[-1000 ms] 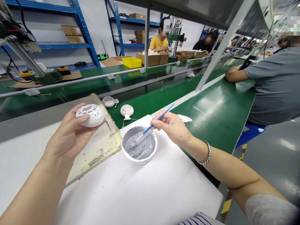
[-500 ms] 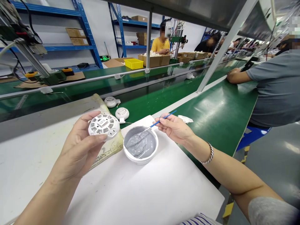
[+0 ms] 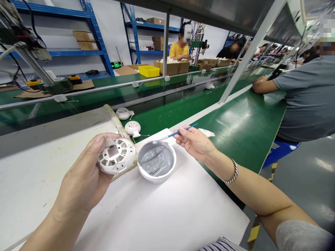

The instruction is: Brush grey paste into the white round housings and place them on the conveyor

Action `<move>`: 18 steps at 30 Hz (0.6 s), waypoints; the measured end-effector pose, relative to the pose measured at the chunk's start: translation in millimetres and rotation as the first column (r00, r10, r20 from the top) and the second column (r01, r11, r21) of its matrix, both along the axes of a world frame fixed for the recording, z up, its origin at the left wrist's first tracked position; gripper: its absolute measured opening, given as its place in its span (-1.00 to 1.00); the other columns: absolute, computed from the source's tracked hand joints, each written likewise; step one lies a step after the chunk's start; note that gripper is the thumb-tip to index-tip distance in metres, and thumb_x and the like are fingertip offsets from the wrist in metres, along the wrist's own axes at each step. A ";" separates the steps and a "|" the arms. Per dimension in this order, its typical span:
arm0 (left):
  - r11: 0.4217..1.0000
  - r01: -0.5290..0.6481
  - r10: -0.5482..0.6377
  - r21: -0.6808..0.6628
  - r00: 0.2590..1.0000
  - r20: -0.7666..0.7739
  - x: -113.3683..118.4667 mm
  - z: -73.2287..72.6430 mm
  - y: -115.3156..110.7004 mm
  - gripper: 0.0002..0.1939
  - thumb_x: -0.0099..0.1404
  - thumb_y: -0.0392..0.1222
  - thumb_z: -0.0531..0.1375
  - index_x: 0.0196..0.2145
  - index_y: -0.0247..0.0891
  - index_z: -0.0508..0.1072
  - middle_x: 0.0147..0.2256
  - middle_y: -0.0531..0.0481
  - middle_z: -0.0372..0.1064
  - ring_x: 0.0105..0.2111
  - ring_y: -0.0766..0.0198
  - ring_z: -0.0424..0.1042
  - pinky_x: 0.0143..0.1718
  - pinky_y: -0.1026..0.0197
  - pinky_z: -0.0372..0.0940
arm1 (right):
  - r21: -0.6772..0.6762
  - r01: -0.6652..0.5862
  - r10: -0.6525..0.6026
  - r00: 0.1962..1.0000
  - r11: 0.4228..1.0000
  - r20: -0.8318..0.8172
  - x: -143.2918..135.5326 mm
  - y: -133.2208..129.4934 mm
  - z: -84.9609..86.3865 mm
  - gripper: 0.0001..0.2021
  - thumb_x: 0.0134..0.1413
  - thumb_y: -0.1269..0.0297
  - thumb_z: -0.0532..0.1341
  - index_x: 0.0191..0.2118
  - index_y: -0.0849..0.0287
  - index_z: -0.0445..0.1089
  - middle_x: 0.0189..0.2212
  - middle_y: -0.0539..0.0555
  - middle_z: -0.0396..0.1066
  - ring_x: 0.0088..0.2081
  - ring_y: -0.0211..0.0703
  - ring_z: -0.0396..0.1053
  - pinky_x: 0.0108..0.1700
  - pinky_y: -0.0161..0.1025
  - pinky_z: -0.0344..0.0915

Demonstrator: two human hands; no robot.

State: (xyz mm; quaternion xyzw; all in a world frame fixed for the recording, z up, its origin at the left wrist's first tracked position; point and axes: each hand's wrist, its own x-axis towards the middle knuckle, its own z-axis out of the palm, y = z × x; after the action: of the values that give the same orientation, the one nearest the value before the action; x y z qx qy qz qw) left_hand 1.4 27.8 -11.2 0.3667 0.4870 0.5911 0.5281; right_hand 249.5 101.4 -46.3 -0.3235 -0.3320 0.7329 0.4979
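My left hand is closed around a round white plastic housing with web-like openings; a small flap stands raised over a square opening in its middle. Between the thumb and fingers of my right hand is a thin blue paintbrush, its tip above the back rim of a white bowl. Thick grey paste fills much of that bowl, which sits on the white board just right of the housing. Two similar white housings lie beyond my left hand.
A green conveyor belt crosses behind the board, carrying small white parts. A slanted metal post rises at the right. A crumpled white scrap lies beyond my right hand. Co-workers sit at right and across the line.
My left hand has turned and tilted the housing, and its middle flap now stands up. The brush has lifted out of the paste to above the rim. Parts on the belt have shifted slightly.
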 end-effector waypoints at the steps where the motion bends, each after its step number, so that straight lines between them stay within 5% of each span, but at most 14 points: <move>1: 1.000 -0.010 0.011 -0.021 1.000 0.019 -0.2 1.0 -0.4 -0.70 0.19 0.11 0.21 -0.27 -0.14 0.53 -0.28 -0.06 0.44 -0.28 0.10 0.47 -0.40 0.23 0.46 | -0.006 -0.006 0.006 1.000 1.000 -0.011 -1.5 0.6 2.7 -0.75 -0.23 0.23 0.47 -0.45 0.22 0.46 -0.50 -0.06 0.54 -0.43 -0.41 0.50 -0.31 -0.48 0.38; 10: 0.990 0.002 0.008 -0.140 0.998 0.070 4.9 3.0 -1.0 -0.69 0.18 0.07 0.21 -0.24 -0.17 0.53 -0.18 -0.07 0.39 -0.21 0.14 0.37 -0.33 0.24 0.43 | 0.134 -0.062 0.077 0.992 0.989 -0.104 -32.7 1.4 47.6 -0.86 -0.04 0.31 0.39 -0.47 0.17 0.42 -0.45 -0.10 0.55 -0.42 -0.43 0.51 -0.32 -0.50 0.41; 18: 0.993 0.022 -0.018 -0.113 0.999 0.036 7.6 5.4 -6.0 -0.72 0.13 0.06 0.24 -0.26 -0.13 0.53 -0.22 -0.02 0.36 -0.25 0.20 0.33 -0.37 0.32 0.35 | 0.462 -0.018 0.018 1.000 0.886 0.005 -52.3 -15.0 44.2 -0.79 -0.07 0.28 0.40 -0.44 0.18 0.34 -0.47 -0.07 0.55 -0.42 -0.35 0.54 -0.29 -0.45 0.47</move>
State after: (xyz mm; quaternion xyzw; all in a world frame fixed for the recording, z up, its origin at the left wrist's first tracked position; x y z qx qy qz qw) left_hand 9.0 21.8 -5.8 0.3306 0.5068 0.5637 0.5623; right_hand 197.2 86.4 -2.1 -0.1929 -0.5002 0.6373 0.5536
